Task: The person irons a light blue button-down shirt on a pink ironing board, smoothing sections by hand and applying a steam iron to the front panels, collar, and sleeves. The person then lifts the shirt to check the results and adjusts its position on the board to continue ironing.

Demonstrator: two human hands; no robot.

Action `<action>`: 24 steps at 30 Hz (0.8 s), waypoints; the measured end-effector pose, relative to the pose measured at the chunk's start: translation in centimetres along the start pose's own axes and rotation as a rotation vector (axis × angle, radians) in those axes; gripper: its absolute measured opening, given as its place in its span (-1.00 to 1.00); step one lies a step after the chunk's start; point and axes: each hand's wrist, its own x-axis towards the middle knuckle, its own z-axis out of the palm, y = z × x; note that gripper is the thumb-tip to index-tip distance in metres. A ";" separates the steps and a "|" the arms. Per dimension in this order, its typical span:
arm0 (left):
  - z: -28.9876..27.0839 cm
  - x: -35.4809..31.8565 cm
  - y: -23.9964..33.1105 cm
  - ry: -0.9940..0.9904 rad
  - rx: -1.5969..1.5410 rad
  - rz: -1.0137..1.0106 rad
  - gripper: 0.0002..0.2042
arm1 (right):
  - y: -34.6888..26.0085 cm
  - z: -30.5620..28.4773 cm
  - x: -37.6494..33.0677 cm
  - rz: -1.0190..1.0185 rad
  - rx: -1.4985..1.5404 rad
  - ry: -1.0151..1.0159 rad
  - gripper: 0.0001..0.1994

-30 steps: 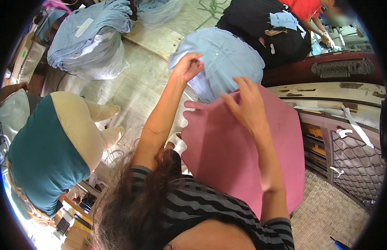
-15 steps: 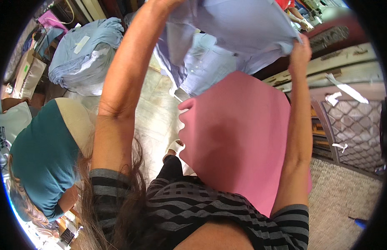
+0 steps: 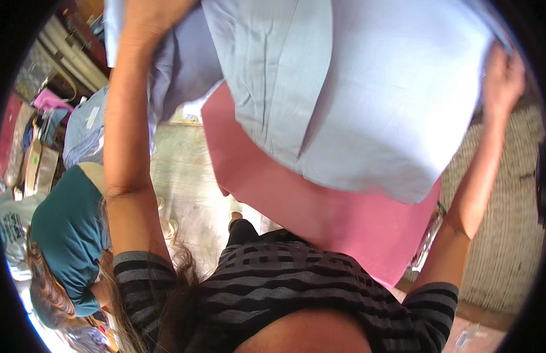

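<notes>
A light blue shirt [image 3: 378,100] is stretched out between my raised arms, its front flap and creases facing me. At the upper left, my left hand [image 3: 158,15] is closed on the shirt, though its fingertips are cut off by the picture's edge. My right hand [image 3: 503,79] grips the shirt's far right edge, fingers bent around the cloth. The shirt's lower edge hangs over a pink cloth-covered surface [image 3: 261,159] in front of my body and hides much of it. Darker blue fabric [image 3: 193,70] hangs beside my left forearm.
To my left a person in a dark green top [image 3: 67,235] bends forward. Behind them stands a big bundle of blue cloth [image 3: 84,132]. Pale floor tiles [image 3: 179,170] lie left of the pink surface, and a ribbed beige mat [image 3: 502,235] lies to the right.
My hands have moved farther apart with the shirt, which now spreads wider and nearer over the pink surface. The view has shifted, and the room's right side looks different.
</notes>
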 end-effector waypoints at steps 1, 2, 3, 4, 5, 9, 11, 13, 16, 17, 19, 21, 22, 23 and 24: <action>3.7 -1.3 -0.8 -0.072 0.049 0.136 -0.89 | 2.3 -1.0 -1.6 -0.080 -0.054 -0.059 -0.73; 5.9 -2.6 -2.0 -0.136 0.077 0.144 -0.88 | 3.8 -1.0 -3.8 0.016 -0.073 -0.161 -0.74; 8.3 -3.8 -2.1 -0.217 0.099 0.242 -0.91 | 5.1 -1.1 -6.5 0.111 -0.101 -0.268 -0.75; 11.0 -6.4 -4.1 -0.368 0.116 0.105 -0.77 | 5.9 -1.7 -8.9 0.204 -0.132 -0.373 -0.75; 13.4 -9.1 -5.9 -0.388 0.202 0.280 -0.60 | 6.1 -1.3 -12.2 0.117 -0.157 -0.441 -0.71; 19.1 -22.3 -4.3 -0.780 0.131 0.014 -0.45 | 10.1 -4.8 -26.3 0.264 -0.113 -0.671 -0.65; 18.3 -26.8 0.1 -0.808 0.040 -0.115 -0.54 | 6.9 -8.3 -29.6 0.217 0.079 -0.630 -0.77; 16.4 -30.0 3.3 -0.767 0.009 -0.200 -0.61 | 2.3 -11.6 -32.5 0.600 0.177 -0.854 -0.85; 13.7 -33.0 5.3 -0.660 0.007 -0.296 -0.63 | -1.6 -15.9 -35.0 0.738 0.218 -0.902 -0.82; 13.6 -33.4 5.5 -0.612 0.010 -0.310 -0.64 | -2.1 -16.9 -35.7 0.812 0.211 -0.901 -0.81; 13.9 -33.6 5.2 -0.590 0.016 -0.342 -0.63 | -1.4 -18.0 -38.0 0.858 0.223 -0.772 -0.76; 14.4 -33.2 5.1 -0.611 0.071 -0.334 -0.64 | -1.2 -18.5 -39.4 0.822 0.166 -0.716 -0.69; 14.8 -32.5 5.4 -0.639 0.121 -0.308 -0.65 | -1.0 -18.3 -39.7 0.763 0.103 -0.727 -0.66; 15.1 -32.0 5.4 -0.663 0.172 -0.282 -0.66 | -0.8 -18.0 -39.8 0.702 0.040 -0.740 -0.62; 15.3 -31.9 4.7 -0.649 0.156 -0.276 -0.68 | -0.6 -17.7 -39.8 0.752 0.061 -0.751 -0.60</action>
